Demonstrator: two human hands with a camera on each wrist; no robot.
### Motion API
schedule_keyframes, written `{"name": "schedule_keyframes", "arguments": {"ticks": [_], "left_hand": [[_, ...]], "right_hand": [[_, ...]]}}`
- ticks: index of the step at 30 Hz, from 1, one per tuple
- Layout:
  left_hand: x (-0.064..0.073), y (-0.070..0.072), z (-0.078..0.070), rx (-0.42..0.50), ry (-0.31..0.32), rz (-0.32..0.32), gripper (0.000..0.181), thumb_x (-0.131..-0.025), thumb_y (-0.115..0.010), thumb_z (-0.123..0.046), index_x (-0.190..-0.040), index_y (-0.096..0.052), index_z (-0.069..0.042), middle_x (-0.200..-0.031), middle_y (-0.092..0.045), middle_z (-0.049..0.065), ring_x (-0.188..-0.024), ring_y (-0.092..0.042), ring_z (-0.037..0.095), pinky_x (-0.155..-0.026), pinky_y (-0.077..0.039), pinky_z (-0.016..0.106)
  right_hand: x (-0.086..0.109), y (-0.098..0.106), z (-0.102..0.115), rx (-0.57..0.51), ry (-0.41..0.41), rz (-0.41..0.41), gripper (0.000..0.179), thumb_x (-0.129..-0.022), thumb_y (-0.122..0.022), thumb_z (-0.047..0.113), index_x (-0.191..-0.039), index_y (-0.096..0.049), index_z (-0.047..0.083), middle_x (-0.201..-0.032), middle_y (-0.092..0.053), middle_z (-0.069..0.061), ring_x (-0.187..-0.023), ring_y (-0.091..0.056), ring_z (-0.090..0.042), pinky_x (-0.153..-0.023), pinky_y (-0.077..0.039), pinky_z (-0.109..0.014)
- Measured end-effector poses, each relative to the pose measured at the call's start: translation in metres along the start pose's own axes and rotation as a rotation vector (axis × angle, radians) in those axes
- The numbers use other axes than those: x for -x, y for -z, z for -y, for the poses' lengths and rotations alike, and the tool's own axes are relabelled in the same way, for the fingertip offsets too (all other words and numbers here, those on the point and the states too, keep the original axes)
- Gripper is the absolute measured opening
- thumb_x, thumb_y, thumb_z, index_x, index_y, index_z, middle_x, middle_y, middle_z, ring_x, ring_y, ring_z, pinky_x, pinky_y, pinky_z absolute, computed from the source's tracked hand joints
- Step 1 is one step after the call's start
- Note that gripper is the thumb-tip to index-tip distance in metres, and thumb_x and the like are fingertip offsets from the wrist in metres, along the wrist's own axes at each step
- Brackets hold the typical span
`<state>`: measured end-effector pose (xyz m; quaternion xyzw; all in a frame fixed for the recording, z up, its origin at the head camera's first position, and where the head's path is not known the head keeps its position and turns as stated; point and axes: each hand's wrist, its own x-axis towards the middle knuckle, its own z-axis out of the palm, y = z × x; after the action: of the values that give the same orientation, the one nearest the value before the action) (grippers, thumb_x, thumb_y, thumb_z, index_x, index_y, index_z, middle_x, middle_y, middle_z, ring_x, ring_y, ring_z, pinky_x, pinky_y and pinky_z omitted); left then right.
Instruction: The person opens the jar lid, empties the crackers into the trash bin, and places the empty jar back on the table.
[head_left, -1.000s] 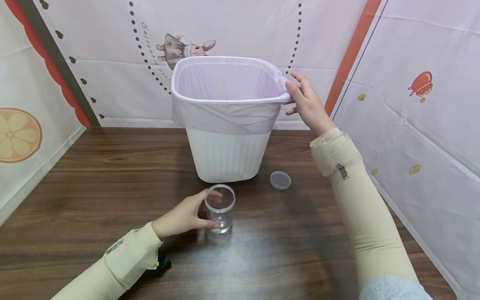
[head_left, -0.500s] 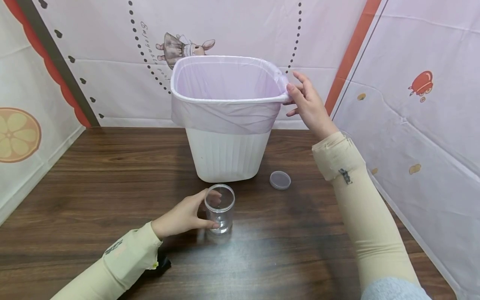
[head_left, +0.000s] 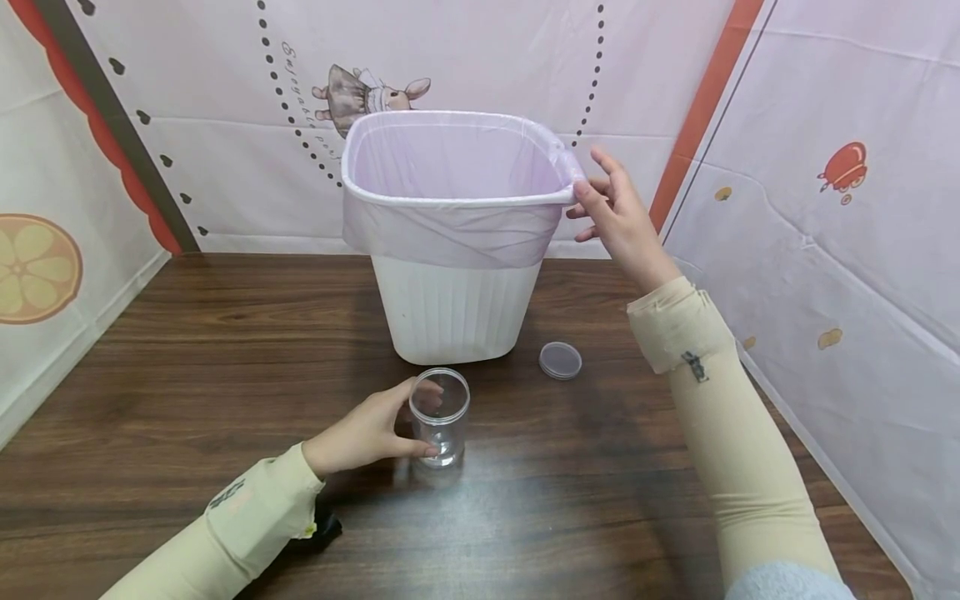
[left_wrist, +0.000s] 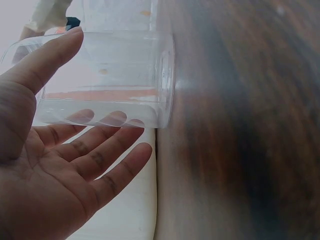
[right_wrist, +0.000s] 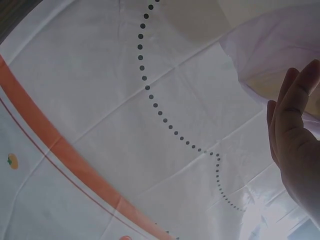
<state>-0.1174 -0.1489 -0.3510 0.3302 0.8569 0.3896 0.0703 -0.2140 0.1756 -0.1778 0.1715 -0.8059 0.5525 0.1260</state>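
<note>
A clear, lidless plastic jar [head_left: 442, 433] stands upright on the table in front of the bin. My left hand [head_left: 360, 437] holds it from the left, thumb on the near side and fingers on the far side; the left wrist view shows the jar [left_wrist: 110, 70] between them. Behind it stands a white trash bin [head_left: 457, 312], lined with a pale purple trash bag [head_left: 450, 233] folded over its rim. At the rim's right corner is my right hand [head_left: 626, 233], thumb touching or nearly touching the bag, fingers loosely spread. The right wrist view shows these fingers beside the bag [right_wrist: 280, 45].
A round, clear lid [head_left: 560, 361] lies on the wooden table [head_left: 225, 350], right of the bin's base. Something black [head_left: 322, 533] sits under the left wrist. Printed cloth walls [head_left: 480, 50] close in the back and both sides.
My right hand has slid slightly down and right along the bag at the rim's corner. The left hand and the jar have stayed in place.
</note>
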Motion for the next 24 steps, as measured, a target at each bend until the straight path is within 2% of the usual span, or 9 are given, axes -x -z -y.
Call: {"name": "schedule_keyframes", "arguments": {"ticks": [5,13,17,24], "left_hand": [[0.0,0.0,0.0,0.001,-0.002,-0.001,0.069,-0.074,-0.083,-0.035,-0.129,-0.048,-0.01,-0.121,-0.065,0.006,-0.115,-0.06,0.018,-0.097,-0.048,0.039],[0.0,0.0,-0.001,0.0,0.0,0.0,0.068,-0.074,-0.083,-0.034,-0.129,-0.048,-0.011,-0.121,-0.065,0.006,-0.115,-0.06,0.019,-0.097,-0.048,0.04],[0.0,0.001,-0.001,-0.002,-0.003,-0.001,0.069,-0.074,-0.083,-0.033,-0.129,-0.048,-0.011,-0.121,-0.065,0.006,-0.115,-0.06,0.019,-0.097,-0.048,0.04],[-0.001,0.0,-0.001,0.014,0.004,0.003,0.069,-0.075,-0.083,-0.03,-0.13,-0.047,-0.01,-0.121,-0.064,0.007,-0.115,-0.06,0.019,-0.097,-0.048,0.04]], "right_hand": [[0.003,0.0,-0.002,0.01,0.004,0.004,0.064,-0.098,-0.048,0.033,-0.153,-0.018,0.018,-0.14,-0.046,-0.021,-0.093,-0.06,-0.006,-0.067,-0.052,-0.02],[0.014,-0.003,-0.007,0.01,0.02,0.009,0.063,-0.098,-0.047,0.032,-0.153,-0.019,0.016,-0.141,-0.045,-0.023,-0.099,-0.061,-0.018,-0.067,-0.053,-0.02],[0.023,-0.007,-0.014,0.016,0.024,0.011,0.063,-0.098,-0.046,0.031,-0.153,-0.019,0.015,-0.143,-0.043,-0.023,-0.102,-0.06,-0.024,-0.069,-0.054,-0.023],[0.036,-0.013,-0.031,0.021,0.008,0.02,0.062,-0.098,-0.047,0.031,-0.153,-0.021,0.016,-0.143,-0.043,-0.021,-0.106,-0.058,-0.025,-0.071,-0.055,-0.024]]}}
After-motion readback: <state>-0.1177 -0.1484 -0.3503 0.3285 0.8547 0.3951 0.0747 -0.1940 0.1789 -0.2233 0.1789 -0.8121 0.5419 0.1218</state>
